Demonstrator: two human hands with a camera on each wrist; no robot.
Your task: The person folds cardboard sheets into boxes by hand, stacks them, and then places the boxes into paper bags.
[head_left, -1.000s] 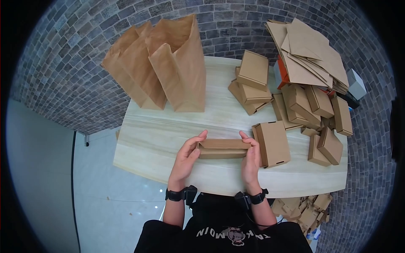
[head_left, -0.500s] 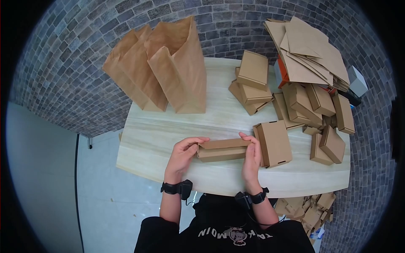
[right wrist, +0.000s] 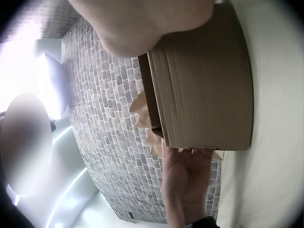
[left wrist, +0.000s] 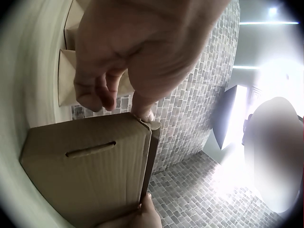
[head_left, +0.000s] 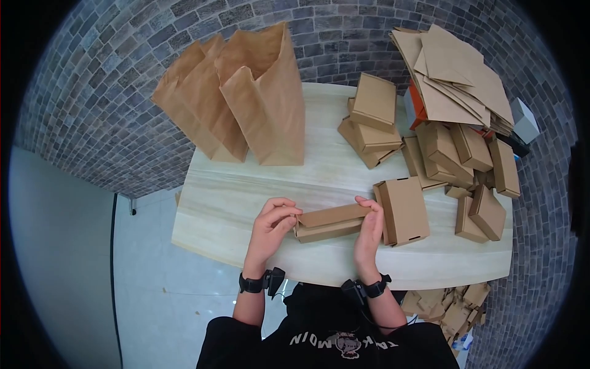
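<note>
A small brown cardboard box [head_left: 332,230] lies near the table's front edge, its lid flap raised at a slant above its front wall. At its left end is my left hand [head_left: 265,237]. The left wrist view shows the thumb on the box's upper corner by a small tab, with the other fingers bent and off the cardboard [left wrist: 90,166]. My right hand [head_left: 369,237] holds the right end, fingers bent over the flap; its grip is partly hidden in the right wrist view, where it covers the end of the box [right wrist: 209,90].
A larger box [head_left: 405,212] stands just right of my right hand. Two tall paper bags [head_left: 270,117] are at the back left. Several small boxes [head_left: 375,101] and a pile of flat cardboard [head_left: 455,74] fill the right side of the table [head_left: 215,215].
The box's left end has shifted slightly right and nearer to me, so the box slants more. My left fingers have come off its left end, leaving the thumb at the corner. The right hand stays on.
</note>
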